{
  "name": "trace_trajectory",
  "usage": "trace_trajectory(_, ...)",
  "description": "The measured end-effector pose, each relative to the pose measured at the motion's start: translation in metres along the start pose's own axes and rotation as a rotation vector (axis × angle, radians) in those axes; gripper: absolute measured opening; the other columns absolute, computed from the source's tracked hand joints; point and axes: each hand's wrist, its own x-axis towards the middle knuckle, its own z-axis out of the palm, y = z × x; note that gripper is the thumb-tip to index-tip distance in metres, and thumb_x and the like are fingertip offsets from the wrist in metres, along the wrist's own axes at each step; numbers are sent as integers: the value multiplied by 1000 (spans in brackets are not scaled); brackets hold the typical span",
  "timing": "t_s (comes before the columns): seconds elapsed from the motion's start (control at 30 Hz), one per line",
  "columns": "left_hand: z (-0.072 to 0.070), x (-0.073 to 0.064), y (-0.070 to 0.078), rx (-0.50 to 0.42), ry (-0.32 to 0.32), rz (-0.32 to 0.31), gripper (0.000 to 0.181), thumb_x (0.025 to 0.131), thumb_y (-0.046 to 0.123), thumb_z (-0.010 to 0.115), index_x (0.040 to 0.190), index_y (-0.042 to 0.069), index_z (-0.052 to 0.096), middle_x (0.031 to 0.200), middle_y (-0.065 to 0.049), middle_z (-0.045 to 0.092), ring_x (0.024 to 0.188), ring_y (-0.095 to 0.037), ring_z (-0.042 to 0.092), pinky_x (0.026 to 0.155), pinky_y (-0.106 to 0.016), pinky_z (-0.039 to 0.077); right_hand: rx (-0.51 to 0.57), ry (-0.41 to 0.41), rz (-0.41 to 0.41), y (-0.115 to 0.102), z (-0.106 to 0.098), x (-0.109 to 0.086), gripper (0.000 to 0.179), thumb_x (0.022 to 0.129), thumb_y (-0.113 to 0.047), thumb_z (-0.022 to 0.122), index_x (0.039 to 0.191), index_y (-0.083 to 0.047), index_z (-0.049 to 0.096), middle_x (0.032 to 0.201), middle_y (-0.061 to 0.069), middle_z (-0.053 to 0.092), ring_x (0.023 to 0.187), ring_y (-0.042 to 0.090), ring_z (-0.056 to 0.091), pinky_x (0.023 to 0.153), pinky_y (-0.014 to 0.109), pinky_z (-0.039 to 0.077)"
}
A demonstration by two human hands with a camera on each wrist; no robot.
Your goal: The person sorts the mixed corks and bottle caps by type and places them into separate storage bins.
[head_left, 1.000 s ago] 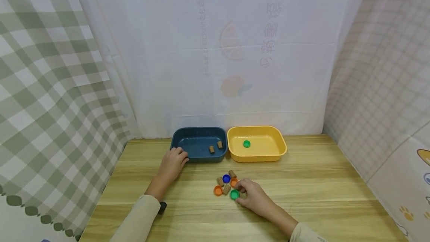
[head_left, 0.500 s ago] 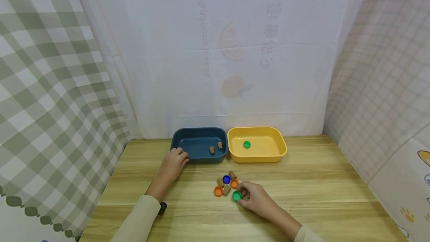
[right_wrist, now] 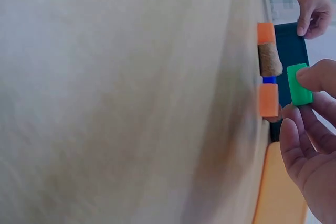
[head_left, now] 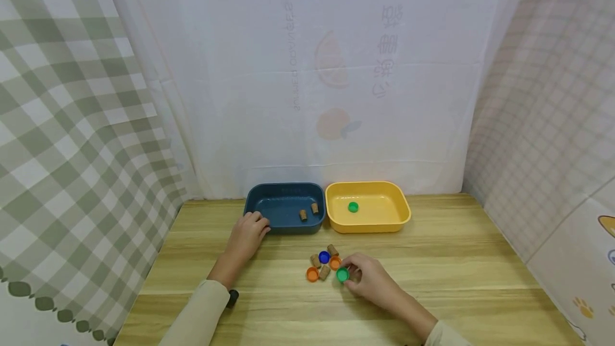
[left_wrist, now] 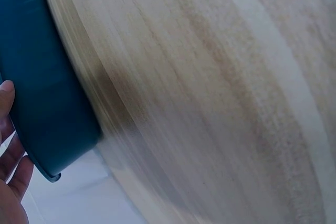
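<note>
Cap (head_left: 343, 274) bright green, round, shallow; right fingers (right_wrist: 315, 129) pinch it.

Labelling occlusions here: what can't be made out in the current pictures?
Head: near-left corner of the blue tray, covered by the left hand.
Head: anything in the curl of the right hand, screened by the hand and green cap.
Left wrist: tray interior, behind its own wall; most of the left hand, cut off by the left edge.
Right wrist: most of the blue cap, behind a cork and an orange cap.
</note>
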Motion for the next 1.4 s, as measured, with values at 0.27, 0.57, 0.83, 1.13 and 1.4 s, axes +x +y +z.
trace_trajectory(0.27, 1, 0, -1, -5, -7, -5, 9, 86, 11, 84, 93, 10, 78, 86, -3, 63, 75, -21, 54, 68, -36, 49, 12, 13, 10, -3, -17, 5, 31, 84, -2, 82, 111, -12, 71, 104, -1, 68, 92, 10, 64, 75, 23, 58)
trace_trajectory(0.57, 1, 2, -2, -7, 20, 8, 10, 86, 12, 84, 92, 10, 78, 86, -3, 63, 75, -21, 54, 67, -37, 49, -55, 42, -24, -3, -39, 15, 30, 84, 0, 82, 110, -9, 70, 102, 0, 68, 92, 16, 66, 76, 24, 57)
trace_trajectory(0.83, 2, 2, -1, 18, 20, 16, 9, 86, 13, 85, 91, 11, 77, 86, -2, 63, 74, -21, 54, 66, -35, 49, -103, 101, -75, -4, -61, 22, 31, 84, 0, 82, 111, -10, 70, 104, 0, 67, 92, 20, 68, 77, 25, 58)
trace_trajectory(1.13, 2, -3, -1, 13, -5, -2, 8, 87, 13, 84, 91, 13, 77, 85, -1, 63, 74, -20, 54, 66, -35, 48, -146, 169, -98, -4, -86, 34, 30, 83, 1, 83, 109, -8, 71, 103, 2, 69, 90, 21, 68, 74, 27, 59)
trace_trajectory(1.4, 2, 0, -2, 18, -6, 5, 8, 86, 13, 85, 91, 13, 78, 85, -1, 62, 74, -19, 54, 65, -34, 48, -177, 161, -69, -8, -117, 53, 29, 86, -3, 82, 112, -5, 70, 106, 6, 69, 94, 24, 68, 77, 33, 59)
